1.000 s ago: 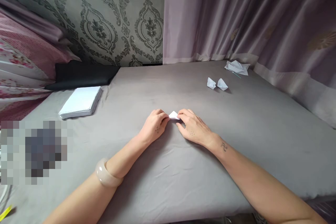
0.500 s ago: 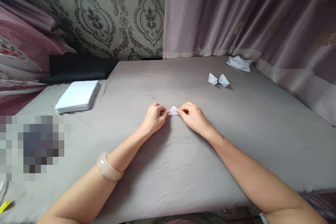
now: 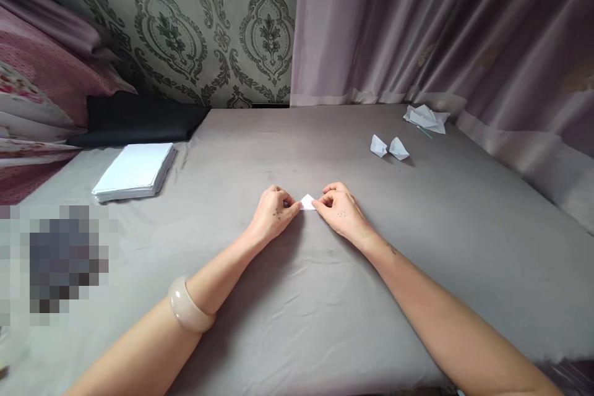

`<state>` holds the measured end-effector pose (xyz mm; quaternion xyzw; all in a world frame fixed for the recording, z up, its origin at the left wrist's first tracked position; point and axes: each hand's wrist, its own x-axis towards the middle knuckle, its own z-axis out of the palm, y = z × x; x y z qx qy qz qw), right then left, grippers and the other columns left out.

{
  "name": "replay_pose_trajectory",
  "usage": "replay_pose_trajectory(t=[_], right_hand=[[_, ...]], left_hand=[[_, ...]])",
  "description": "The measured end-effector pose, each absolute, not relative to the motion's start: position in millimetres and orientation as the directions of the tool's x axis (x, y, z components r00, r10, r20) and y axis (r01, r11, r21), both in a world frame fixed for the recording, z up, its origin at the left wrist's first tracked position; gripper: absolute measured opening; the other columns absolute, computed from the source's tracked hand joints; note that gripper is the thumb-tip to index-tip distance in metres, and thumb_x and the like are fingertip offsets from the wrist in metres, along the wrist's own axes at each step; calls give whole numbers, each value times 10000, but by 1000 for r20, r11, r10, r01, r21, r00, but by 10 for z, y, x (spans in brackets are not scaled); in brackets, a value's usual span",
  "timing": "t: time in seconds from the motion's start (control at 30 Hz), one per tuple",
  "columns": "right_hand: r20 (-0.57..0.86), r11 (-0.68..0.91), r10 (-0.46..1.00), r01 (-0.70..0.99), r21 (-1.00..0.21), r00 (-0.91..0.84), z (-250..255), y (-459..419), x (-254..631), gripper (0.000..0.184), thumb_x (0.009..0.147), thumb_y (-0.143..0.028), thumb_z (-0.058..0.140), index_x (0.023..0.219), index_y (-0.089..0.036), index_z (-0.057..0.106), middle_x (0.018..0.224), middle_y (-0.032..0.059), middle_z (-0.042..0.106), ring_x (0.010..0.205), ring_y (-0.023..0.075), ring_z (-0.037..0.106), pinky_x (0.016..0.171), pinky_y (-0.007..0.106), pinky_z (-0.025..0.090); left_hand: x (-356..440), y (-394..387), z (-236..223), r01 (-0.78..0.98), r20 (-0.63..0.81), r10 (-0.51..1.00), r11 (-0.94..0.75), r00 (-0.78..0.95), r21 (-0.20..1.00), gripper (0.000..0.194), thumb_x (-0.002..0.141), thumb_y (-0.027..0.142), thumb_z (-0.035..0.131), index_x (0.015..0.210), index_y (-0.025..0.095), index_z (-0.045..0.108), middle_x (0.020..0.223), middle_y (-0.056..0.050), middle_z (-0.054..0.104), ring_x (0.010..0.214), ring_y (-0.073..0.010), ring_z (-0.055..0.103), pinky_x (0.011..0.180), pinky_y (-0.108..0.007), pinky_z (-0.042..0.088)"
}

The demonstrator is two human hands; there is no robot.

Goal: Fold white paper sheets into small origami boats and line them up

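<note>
A small piece of white folded paper (image 3: 307, 202), with a triangular peak pointing away from me, is between my two hands at the middle of the cloth-covered table. My left hand (image 3: 275, 210) pinches its left end between thumb and fingers. At the right end, my right hand (image 3: 341, 209) grips it the same way, thumb on the paper. The fingers hide both ends of the paper, so its full shape cannot be made out.
Two small folded paper pieces (image 3: 388, 147) stand beyond my right hand. Further back lie more folded papers (image 3: 426, 118) and a thin green stick (image 3: 424, 132). On the left are a stack of white paper (image 3: 134, 168) and a black cloth (image 3: 143, 120). Grey cloth (image 3: 315, 309) covers the table.
Both hands keep hold of the folded paper. The visible part between the thumbs is slightly narrower, and the view has shifted a little.
</note>
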<state>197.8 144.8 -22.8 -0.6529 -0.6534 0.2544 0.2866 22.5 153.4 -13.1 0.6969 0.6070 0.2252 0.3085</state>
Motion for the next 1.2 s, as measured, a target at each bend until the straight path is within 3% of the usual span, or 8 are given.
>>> replay_pose_trajectory(t=[0.3, 0.6, 0.73, 0.83, 0.93, 1.03, 1.1, 1.2], right_hand=[[-40, -52, 999, 707, -705, 33, -162, 1485, 1966, 219, 754, -282, 633, 559, -182, 630, 1087, 67, 561, 771, 133, 600, 817, 299, 463], [-7, -8, 1000, 724, -690, 5, -208, 1482, 1975, 209, 778, -286, 619, 598, -183, 594, 1072, 70, 549, 765, 135, 582, 802, 310, 458], [64, 57, 998, 723, -689, -18, -229, 1463, 2017, 108, 786, -269, 639, 740, -191, 580, 959, 34, 550, 720, 124, 552, 739, 282, 456], [154, 193, 981, 709, -678, -120, -233, 1425, 2022, 33, 838, -194, 581, 805, -200, 582, 902, 17, 568, 744, 131, 545, 734, 265, 449], [260, 372, 927, 762, -531, -271, -207, 1335, 1964, 176, 894, -95, 466, 859, -196, 605, 913, 42, 604, 861, 167, 535, 780, 276, 441], [240, 453, 884, 860, -235, -400, -135, 1185, 1862, 264, 912, -50, 388, 968, -170, 616, 977, 91, 616, 903, 209, 516, 785, 317, 437], [178, 448, 885, 891, -74, -430, -73, 1077, 1797, 298, 901, -30, 374, 1056, -144, 602, 996, 116, 616, 880, 224, 519, 776, 339, 437], [108, 435, 893, 900, 33, -436, -5, 961, 1729, 374, 838, 36, 384, 1109, -123, 587, 985, 122, 620, 854, 227, 532, 766, 338, 444]], left_hand=[[241, 1531, -189, 701, -57, 988, -61, 143, 710, 190, 798, 324, 576, 686, 174, 601, 928, -72, 546, 860, -201, 534, 740, -322, 439], [249, 1538, -161, 711, -59, 989, -54, 133, 701, 207, 804, 320, 590, 659, 177, 551, 917, -65, 539, 837, -195, 533, 740, -327, 439], [181, 1555, -182, 700, -12, 986, -108, 164, 706, 124, 807, 295, 606, 788, 184, 554, 898, -48, 529, 815, -181, 527, 718, -307, 441], [125, 1558, -217, 675, 78, 954, -261, 289, 690, 86, 849, 220, 539, 931, 201, 556, 934, -43, 547, 821, -174, 520, 719, -295, 446], [103, 1528, -221, 674, 182, 866, -480, 465, 562, 202, 918, 161, 389, 964, 196, 583, 983, -62, 573, 870, -187, 506, 774, -311, 448], [128, 1450, -171, 665, 183, 737, -669, 650, 332, 291, 934, 124, 321, 977, 166, 606, 981, -85, 595, 908, -212, 498, 831, -334, 439], [155, 1379, -129, 665, 106, 692, -718, 714, 205, 286, 925, 113, 334, 1000, 140, 609, 967, -103, 604, 907, -227, 504, 842, -347, 436], [179, 1287, -98, 697, 49, 706, -707, 707, 121, 284, 901, 97, 361, 1048, 126, 602, 1008, -122, 608, 916, -241, 508, 840, -358, 436]])
